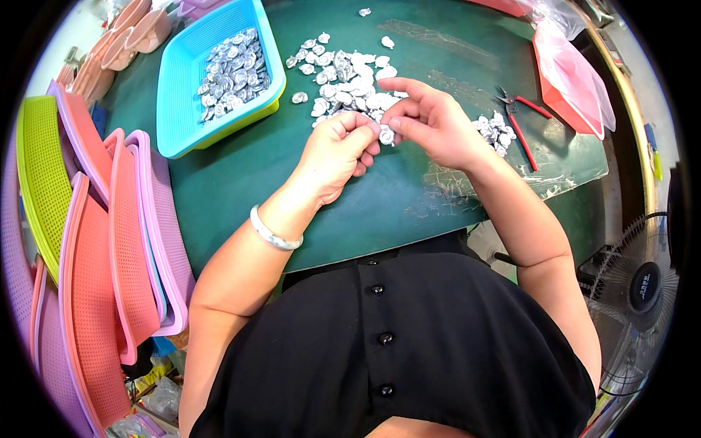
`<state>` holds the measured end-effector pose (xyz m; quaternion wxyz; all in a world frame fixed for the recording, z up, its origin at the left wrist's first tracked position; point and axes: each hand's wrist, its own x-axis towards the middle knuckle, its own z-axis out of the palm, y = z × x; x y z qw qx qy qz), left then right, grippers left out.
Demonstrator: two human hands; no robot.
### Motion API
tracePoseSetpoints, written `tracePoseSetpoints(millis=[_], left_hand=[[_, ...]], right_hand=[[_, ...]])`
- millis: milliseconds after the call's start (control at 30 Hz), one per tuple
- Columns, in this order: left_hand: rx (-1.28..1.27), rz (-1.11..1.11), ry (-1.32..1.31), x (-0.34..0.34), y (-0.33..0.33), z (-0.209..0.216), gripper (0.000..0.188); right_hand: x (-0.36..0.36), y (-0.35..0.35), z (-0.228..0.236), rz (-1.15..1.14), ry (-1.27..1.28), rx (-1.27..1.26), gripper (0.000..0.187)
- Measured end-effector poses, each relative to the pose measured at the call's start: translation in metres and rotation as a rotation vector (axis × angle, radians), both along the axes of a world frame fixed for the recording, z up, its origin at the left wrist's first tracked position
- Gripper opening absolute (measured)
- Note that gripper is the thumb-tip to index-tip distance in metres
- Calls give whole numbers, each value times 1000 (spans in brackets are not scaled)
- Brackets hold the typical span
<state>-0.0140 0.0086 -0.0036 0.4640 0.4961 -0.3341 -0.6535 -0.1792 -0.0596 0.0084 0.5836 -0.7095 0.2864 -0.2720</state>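
Observation:
Over the near edge of the pile, both hands meet at a small silver metal piece (386,135) with a rounded, flower-like shape. My left hand (339,152) is closed, pinching it between thumb and finger. From the other side, my right hand (436,128) has its thumb and a bent finger at the piece, while the index finger stretches out above. Just beyond them spreads a loose pile of similar silver pieces (350,77) on the green table (321,226). A smaller heap of silver pieces (495,133) lies right of my right wrist.
A blue basket (169,109) at the far left holds many more silver pieces. Red-handled pliers (520,135) lie at the right, near a red tray (558,84) with clear plastic. Stacked colourful baskets (91,292) stand left of the table; a fan (639,285) stands at right.

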Motion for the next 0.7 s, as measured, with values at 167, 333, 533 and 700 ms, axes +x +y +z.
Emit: tracePoseSetpoints(millis=[167, 333, 533, 700], left_hand=[[-10, 71, 110, 1, -1, -4, 9], [-33, 90, 152, 1, -1, -6, 8], [-67, 79, 124, -1, 0, -7, 10], [-9, 62, 205, 1, -1, -2, 12]], right_hand=[[-5, 4, 10, -45, 14, 249, 42], [-8, 6, 6, -11, -72, 383, 44], [-7, 4, -3, -59, -131, 356, 48], [-4, 11, -9, -154, -84, -122, 49]])
